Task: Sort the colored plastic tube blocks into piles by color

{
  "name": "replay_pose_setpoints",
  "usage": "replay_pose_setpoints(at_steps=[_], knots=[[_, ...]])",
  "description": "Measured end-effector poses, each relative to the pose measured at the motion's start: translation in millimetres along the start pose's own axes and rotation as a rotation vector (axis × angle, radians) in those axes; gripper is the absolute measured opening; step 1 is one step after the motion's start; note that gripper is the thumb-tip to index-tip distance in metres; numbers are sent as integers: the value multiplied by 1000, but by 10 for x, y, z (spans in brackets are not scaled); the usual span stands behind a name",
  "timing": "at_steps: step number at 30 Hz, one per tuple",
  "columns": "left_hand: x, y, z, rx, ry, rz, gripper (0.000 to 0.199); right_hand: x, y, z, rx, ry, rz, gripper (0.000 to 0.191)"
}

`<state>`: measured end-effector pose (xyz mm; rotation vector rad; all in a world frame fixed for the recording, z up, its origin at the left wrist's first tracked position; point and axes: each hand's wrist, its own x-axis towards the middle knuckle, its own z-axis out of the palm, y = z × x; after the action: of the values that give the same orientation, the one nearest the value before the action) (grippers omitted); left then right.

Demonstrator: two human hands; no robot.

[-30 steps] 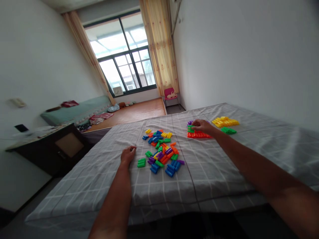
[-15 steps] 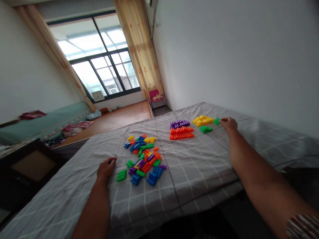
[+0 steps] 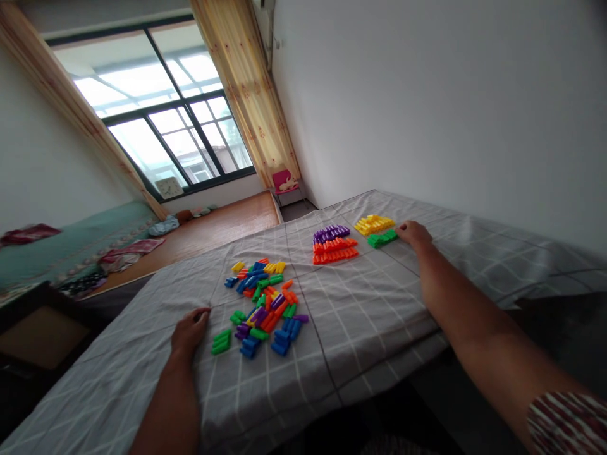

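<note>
Small plastic building blocks lie on a grey checked cloth. My right hand (image 3: 415,232) reaches far to the right, its fingertips pinched at the right end of a short row of green blocks (image 3: 380,239). Just behind that row is a stack of yellow blocks (image 3: 374,224). To its left sit rows of purple blocks (image 3: 331,233) and orange blocks (image 3: 334,251). My left hand (image 3: 188,332) rests on the cloth with curled fingers, and nothing shows in it. Beside it are a green cluster (image 3: 220,342) and a loose pile of mixed blocks (image 3: 265,303).
The checked cloth (image 3: 303,373) covers the whole surface before me. A white wall (image 3: 427,107) borders it on the right. Beyond are a wooden platform (image 3: 227,221), a pink chair (image 3: 284,181) and a window. A dark cabinet (image 3: 38,335) stands at the left.
The green piece at my right hand moved left and now meets the other green blocks in one row. My view turned slightly right. My left hand stays beside the pile.
</note>
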<state>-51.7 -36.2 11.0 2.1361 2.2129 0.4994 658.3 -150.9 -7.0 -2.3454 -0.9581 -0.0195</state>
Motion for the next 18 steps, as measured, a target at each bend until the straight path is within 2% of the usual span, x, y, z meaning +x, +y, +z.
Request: replay_pose_setpoints(at_steps=[2,5,8,11,14,18], knots=[[-9,17,-5,-2,5,-8,34,-10,-3,-3,12,25,11,35],[-43,46,-4,-9,5,-13,34,-32,-22,17,50,207,-10,35],[-86,72,11,-17,25,10,32,-98,-150,34,104,391,-158,34],[-104,84,41,-30,46,21,33,-283,-517,18,162,420,-374,34],[-99,81,77,-52,52,19,33,-675,-1149,22,224,280,-683,32],[-98,65,111,-69,61,25,31,-1395,-2117,247,251,-163,-1197,26]])
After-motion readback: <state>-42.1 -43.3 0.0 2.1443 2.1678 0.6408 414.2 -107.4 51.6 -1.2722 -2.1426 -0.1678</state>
